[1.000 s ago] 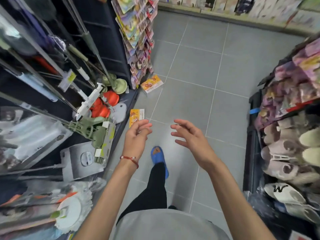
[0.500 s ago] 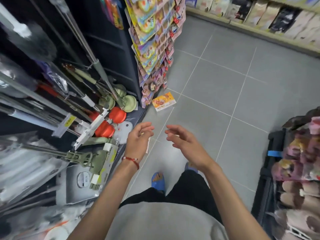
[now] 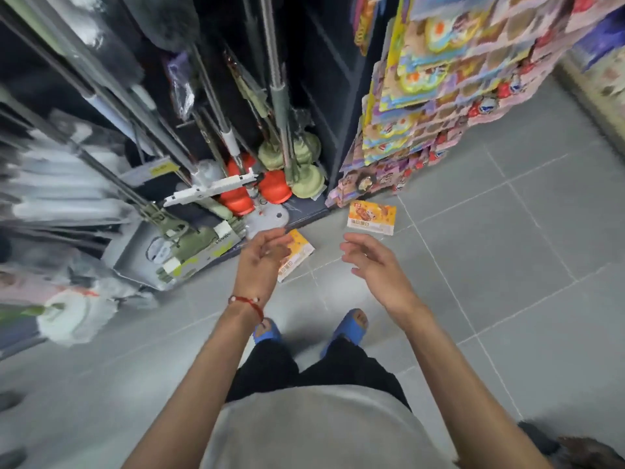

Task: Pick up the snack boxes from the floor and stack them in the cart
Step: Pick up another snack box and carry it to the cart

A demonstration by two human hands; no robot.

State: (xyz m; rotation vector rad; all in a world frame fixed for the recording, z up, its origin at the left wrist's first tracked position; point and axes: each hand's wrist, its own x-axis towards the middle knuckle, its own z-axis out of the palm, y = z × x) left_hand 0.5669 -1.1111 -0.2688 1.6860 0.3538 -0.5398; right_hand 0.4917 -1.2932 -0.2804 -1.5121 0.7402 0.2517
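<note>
Both your hands are out in front of you, apart from each other, with a strip of bare grey floor [image 3: 324, 275] between them. Your left hand [image 3: 260, 255] has loosely curled fingers, palm turned inward, gripping nothing; a red bracelet [image 3: 248, 302] sits on its wrist. Your right hand [image 3: 375, 265] has relaxed, slightly bent fingers and is also empty.

The near snack box [image 3: 299, 253], orange-yellow, lies flat on the floor right behind the left hand's fingers. It is partly covered by them, and its lower corner pokes out on the side toward the right hand. Cannot tell whether the fingertips touch it or hover above.

The far snack box [image 3: 372, 218], same colours, lies flat on the floor just beyond the right hand's fingertips, clearly apart from them. It sits at the foot of the hanging card display [image 3: 439, 96], which rises beyond the right hand.

Beyond the left hand and out to its far side is a dark mop rack [image 3: 189, 106] with metal handles. Red and green plungers [image 3: 274, 191] stand at its base, just past the left fingertips. A white mop head [image 3: 74, 316] is low down, well out from the left wrist, blurred.

Below the hands, toward you: blue slippers [image 3: 348, 328] on the floor, black trousers, grey shirt [image 3: 304, 428].
</note>
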